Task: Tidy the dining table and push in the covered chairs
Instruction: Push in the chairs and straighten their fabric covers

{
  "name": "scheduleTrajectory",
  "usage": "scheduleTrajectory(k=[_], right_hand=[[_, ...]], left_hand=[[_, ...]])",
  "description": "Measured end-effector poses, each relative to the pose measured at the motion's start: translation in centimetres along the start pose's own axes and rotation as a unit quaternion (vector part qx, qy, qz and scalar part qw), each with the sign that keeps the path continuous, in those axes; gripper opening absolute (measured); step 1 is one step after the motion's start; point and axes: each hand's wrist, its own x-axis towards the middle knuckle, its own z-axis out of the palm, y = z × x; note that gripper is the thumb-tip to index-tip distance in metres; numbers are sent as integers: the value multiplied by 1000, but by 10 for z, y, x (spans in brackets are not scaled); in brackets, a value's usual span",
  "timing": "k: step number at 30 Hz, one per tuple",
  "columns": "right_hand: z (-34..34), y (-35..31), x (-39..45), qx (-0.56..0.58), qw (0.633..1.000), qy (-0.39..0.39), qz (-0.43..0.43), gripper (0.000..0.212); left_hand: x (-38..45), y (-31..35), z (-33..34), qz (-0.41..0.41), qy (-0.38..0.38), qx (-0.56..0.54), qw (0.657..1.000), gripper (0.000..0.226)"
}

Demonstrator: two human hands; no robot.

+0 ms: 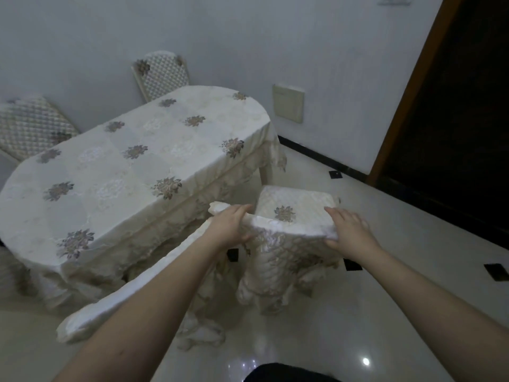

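Note:
An oval dining table [132, 166] under a cream cloth with flower prints fills the left half of the view. At its near right corner stands a covered chair [292, 216], pulled out from the table, its seat showing one flower print. My left hand [230, 226] grips the left end of the chair's padded back top. My right hand [348, 231] grips the right end. A second covered chair [132, 296] stands just left of it, its back top running under my left forearm.
Two more covered chairs stand at the table's far side, one at the back [162, 75] and one at the far left [30, 125]. A dark doorway [454, 106] opens on the right. The glossy tiled floor [399, 312] extends right of the chair.

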Motion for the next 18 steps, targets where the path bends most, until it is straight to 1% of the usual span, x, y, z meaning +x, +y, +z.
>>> scheduleTrajectory(k=[2, 5, 6, 8, 11, 13, 15, 18], right_hand=[[2, 4, 4, 15, 1000, -3, -12, 80], [10, 5, 9, 10, 999, -36, -28, 79], [14, 5, 10, 4, 999, -42, -34, 77], [22, 4, 13, -5, 998, -47, -38, 73], [27, 3, 23, -14, 999, -37, -21, 63], [28, 3, 32, -16, 999, -48, -12, 56], [30, 3, 36, -7, 999, -52, -12, 50], [34, 4, 39, 3, 999, -33, -7, 41]], left_hand=[[5, 3, 7, -3, -12, 21, 1000, 80], [9, 1, 17, 4, -86, 65, 994, 87], [11, -1, 20, 3, -96, 73, 993, 88], [15, -7, 25, 4, -92, 78, 993, 85], [26, -20, 31, 12, -46, 100, 994, 71], [37, -29, 33, -3, -20, 121, 992, 57], [51, -38, 34, -6, -33, 137, 990, 48], [71, -52, 35, 40, -75, 180, 980, 34]])
